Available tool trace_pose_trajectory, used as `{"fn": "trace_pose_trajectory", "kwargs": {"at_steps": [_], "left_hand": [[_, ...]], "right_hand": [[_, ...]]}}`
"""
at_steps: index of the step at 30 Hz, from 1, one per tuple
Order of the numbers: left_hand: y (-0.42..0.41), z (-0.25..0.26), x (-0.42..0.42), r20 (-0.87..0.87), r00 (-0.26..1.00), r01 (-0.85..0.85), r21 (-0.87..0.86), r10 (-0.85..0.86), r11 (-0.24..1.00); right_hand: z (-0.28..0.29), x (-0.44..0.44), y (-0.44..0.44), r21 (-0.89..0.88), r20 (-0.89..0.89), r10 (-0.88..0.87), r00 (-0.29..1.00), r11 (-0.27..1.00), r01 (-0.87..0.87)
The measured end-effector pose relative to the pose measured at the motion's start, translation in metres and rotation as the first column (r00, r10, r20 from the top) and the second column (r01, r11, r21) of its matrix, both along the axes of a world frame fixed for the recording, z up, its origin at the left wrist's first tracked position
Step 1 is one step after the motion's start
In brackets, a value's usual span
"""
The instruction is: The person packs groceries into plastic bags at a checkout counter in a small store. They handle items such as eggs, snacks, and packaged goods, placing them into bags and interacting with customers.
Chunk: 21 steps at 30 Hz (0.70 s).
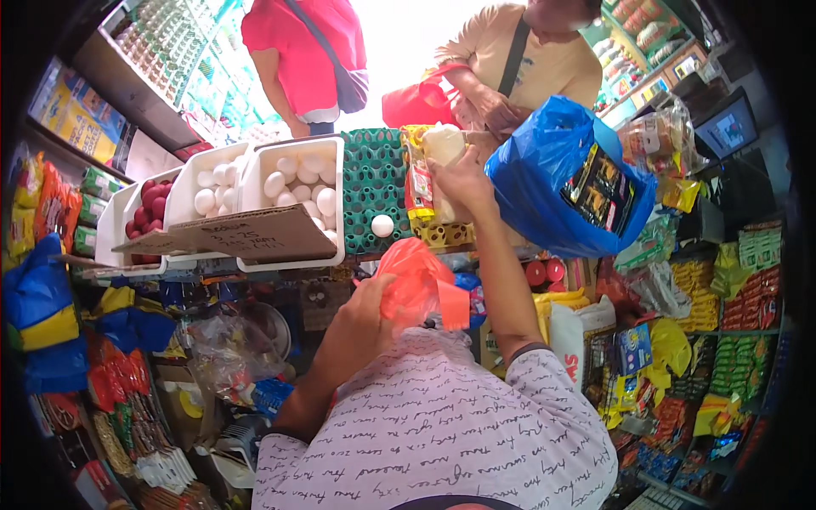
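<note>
A thin orange-red plastic bag (414, 287) is bunched in my left hand (363, 313), close to my chest. Its handle hangs loose on the right side, and its inside is hidden. With my arm stretched forward, my right hand (464, 183) grips a whitish filled plastic pack (444, 145) on the counter. Left of that pack lies a red and yellow packet (419, 185). Both rest on a yellow egg tray (443, 234). Beside them, a single white egg (382, 225) sits at the near end of stacked green egg trays (370, 172).
White bins (341, 191) of white and dark red eggs line the counter's left, fronted by a handwritten cardboard sign (255, 234). A full blue plastic bag (535, 166) stands at right. Two people (306, 57) are across the counter. Packets crowd the shelves (743, 338) around me.
</note>
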<state>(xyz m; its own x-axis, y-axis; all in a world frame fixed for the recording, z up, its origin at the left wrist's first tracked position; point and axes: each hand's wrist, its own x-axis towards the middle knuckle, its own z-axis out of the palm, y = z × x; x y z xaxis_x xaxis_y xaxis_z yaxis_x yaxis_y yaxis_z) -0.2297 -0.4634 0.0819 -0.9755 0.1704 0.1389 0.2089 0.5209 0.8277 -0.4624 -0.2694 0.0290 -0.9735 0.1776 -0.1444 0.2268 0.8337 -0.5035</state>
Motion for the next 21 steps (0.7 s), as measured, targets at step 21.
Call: {"fn": "trace_pose_trajectory", "kwargs": {"at_steps": [21], "left_hand": [[-0.005, 0.072, -0.045, -0.217, 0.973, 0.084, -0.011, -0.084, 0.996]], "right_hand": [[0.113, 0.146, 0.023, -0.433, -0.848, -0.097, 0.521, 0.694, -0.575]]}}
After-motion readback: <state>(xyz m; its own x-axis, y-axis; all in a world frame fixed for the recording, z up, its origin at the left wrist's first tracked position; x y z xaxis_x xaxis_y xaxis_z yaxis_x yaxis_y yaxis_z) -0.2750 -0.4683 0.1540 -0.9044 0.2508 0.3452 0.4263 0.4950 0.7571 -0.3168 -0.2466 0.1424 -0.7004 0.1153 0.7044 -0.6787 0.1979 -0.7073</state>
